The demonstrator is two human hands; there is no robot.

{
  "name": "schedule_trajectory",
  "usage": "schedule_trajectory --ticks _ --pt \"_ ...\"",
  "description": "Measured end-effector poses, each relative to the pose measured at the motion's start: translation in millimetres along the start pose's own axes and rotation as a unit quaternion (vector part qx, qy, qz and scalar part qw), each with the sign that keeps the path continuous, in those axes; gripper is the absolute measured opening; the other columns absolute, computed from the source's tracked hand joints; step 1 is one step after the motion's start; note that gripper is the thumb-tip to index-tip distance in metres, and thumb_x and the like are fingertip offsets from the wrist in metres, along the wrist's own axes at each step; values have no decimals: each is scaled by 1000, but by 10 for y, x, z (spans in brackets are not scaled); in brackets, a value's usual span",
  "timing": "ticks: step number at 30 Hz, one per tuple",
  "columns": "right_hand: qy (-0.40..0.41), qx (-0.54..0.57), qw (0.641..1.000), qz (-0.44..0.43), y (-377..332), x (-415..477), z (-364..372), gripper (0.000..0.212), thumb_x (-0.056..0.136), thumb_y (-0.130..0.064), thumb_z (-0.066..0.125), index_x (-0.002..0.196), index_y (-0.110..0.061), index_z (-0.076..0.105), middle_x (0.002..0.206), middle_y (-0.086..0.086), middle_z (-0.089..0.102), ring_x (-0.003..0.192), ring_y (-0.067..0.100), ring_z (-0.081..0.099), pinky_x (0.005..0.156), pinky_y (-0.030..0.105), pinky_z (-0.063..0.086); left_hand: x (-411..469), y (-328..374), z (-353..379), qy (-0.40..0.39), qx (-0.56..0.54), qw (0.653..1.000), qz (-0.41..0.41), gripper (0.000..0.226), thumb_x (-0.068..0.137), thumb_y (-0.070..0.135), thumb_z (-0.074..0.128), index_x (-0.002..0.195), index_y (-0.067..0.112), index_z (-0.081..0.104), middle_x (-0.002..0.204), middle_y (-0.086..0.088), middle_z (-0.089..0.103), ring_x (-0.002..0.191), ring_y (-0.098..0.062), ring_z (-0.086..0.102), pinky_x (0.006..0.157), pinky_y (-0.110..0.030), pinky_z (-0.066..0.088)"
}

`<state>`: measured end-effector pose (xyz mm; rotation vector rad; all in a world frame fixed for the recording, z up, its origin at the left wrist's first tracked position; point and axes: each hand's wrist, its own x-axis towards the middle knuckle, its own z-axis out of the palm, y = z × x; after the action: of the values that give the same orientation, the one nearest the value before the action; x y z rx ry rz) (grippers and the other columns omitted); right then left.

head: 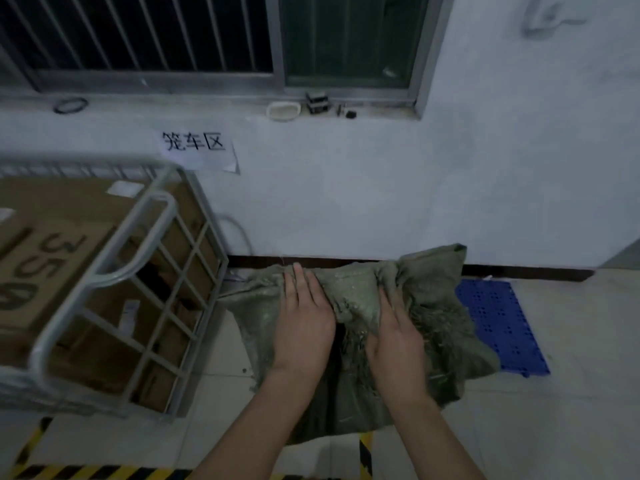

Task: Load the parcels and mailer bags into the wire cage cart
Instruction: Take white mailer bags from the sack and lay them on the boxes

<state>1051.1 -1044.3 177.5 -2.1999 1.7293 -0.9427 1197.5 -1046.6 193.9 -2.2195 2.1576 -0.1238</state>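
Here, the green sack [433, 306] lies on the floor [571, 393] by the wall's bottom edge, between the wire cage cart [152, 216] and a blue plastic mat [502, 327]. Bare tiles lie to the right. The sack is rough, woven and crumpled. My left grip [303, 323] rests flat and released on it. My right grip [394, 337] dips into a fold, so I cannot tell.

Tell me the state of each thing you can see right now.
Green sack, crumpled on the floor.
Left hand, flat on sack, fingers straight.
Right hand, pressing sack, fingers straight.
Wire cage cart, loaded with cardboard boxes.
Blue pallet, flat on floor, partly under sack.
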Motion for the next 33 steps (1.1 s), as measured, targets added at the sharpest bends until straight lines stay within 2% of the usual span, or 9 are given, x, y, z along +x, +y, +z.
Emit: schedule_trajectory --ticks 5,7,9,12,15,22,25,29,33 --pt "23 21 999 -17 -452 122 -561 78 83 10 61 154 -5 33 160 17 28 135 29 49 105 38 48 -76 -132 -703 40 8 999 21 65 83 -6 7 145 -23 -3 153 -45 0 146 -55 -1 120 -56 7" --pt "19 32 999 1 -620 168 -733 72 89 5 53 156 -10 30 163 13 23 133 27 50 106 35 45 -148 -169 -939 46 -4 999 20 67 83 -4 11 146 -22 0 154 -44 3 147 -53 2 121 -55 9" --pt "33 32 999 13 -748 237 -841 69 87 4 54 153 -8 36 160 15 29 126 29 56 102 35 48 -168 -235 -1125 60 7 998 23 67 84 -5 15 147 -22 2 154 -44 5 147 -53 3 121 -55 11" --pt "51 29 998 -16 -843 274 -869 63 82 8 60 143 5 46 150 26 43 120 38 61 93 46 55 -172 -331 -1245 80 -1 996 32 64 90 -5 28 147 -22 5 154 -44 8 147 -53 6 120 -56 13" --pt "55 24 998 -32 -878 268 -844 60 79 9 64 137 12 51 141 31 51 122 43 59 97 50 53 -207 -413 -1318 70 -4 997 34 64 90 -6 29 148 -21 7 154 -44 9 147 -53 7 121 -55 13" --pt "49 12 998 -32 -1069 284 -826 58 79 5 67 136 10 53 134 31 57 115 44 62 92 50 55 -361 -568 -1432 46 -52 997 33 69 91 -11 38 149 -18 1 157 -40 3 150 -47 2 124 -49 6" --pt "42 6 999 -30 -1173 270 -819 58 80 1 71 135 10 54 133 32 57 114 44 63 93 49 55 -430 -686 -1523 38 -124 991 21 73 92 -14 38 152 -11 -3 160 -33 -5 151 -41 -4 121 -38 -3" --pt "35 -14 999 -9 -1284 292 -833 54 86 -5 67 136 8 54 138 29 54 124 42 58 99 50 52 -482 -772 -1612 51 -185 981 16 72 95 -11 39 154 -7 -1 162 -28 -4 152 -37 -4 121 -34 -1" --pt "31 -22 999 -1 -1336 303 -866 54 89 -12 66 139 5 53 140 27 54 128 39 55 102 48 50 -474 -824 -1658 45 -188 981 14 72 96 -9 39 154 -6 -2 163 -27 -6 152 -35 -4 121 -34 0"
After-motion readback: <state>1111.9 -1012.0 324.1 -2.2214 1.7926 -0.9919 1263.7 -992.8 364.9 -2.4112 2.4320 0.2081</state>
